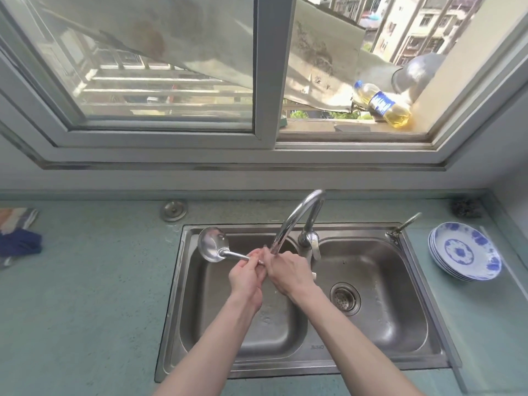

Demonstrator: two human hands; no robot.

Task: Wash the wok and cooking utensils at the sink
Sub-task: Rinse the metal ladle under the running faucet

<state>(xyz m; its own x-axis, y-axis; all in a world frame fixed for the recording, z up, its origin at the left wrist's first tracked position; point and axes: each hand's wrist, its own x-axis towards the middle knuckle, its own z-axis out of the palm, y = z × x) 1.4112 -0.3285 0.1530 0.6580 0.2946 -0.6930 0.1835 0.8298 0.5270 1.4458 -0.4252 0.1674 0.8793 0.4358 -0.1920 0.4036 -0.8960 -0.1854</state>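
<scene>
Both hands meet over the left basin of a double steel sink (183, 295), just under the tap (297, 215) spout. Left hand (245, 277) is clenched round the ladle (213, 248) handle; bowl of the ladle sticks out far-left, above the basin's far-left corner, hollow side up. Most of the handle is hidden inside the fingers, so only the short bit next to the bowl shows. Right hand (288, 271) is curled against the left, knuckles up, fingertips out of sight. It seems to close on the handle end too, but can't tell for sure. Spout tip is hidden behind the hands; can't make out if water is running.

Right basin shows a drain strainer (345, 298). No wok can be made out.

Counter right of sink: stack of blue-and-white plates (464, 254), w/ a dark scrubber (467, 208) far-right by the wall, blurry. Small second tap (404, 225) at the sink's far-right corner. Far-left of the sink a round metal cap (173, 210) sits in the counter. Left edge: cloths (18, 235), cut off by the frame.

Window ledge, far right: oil bottle (383, 105) lying tilted, a grey pot (417, 72) behind it, partly hidden by the frame.
</scene>
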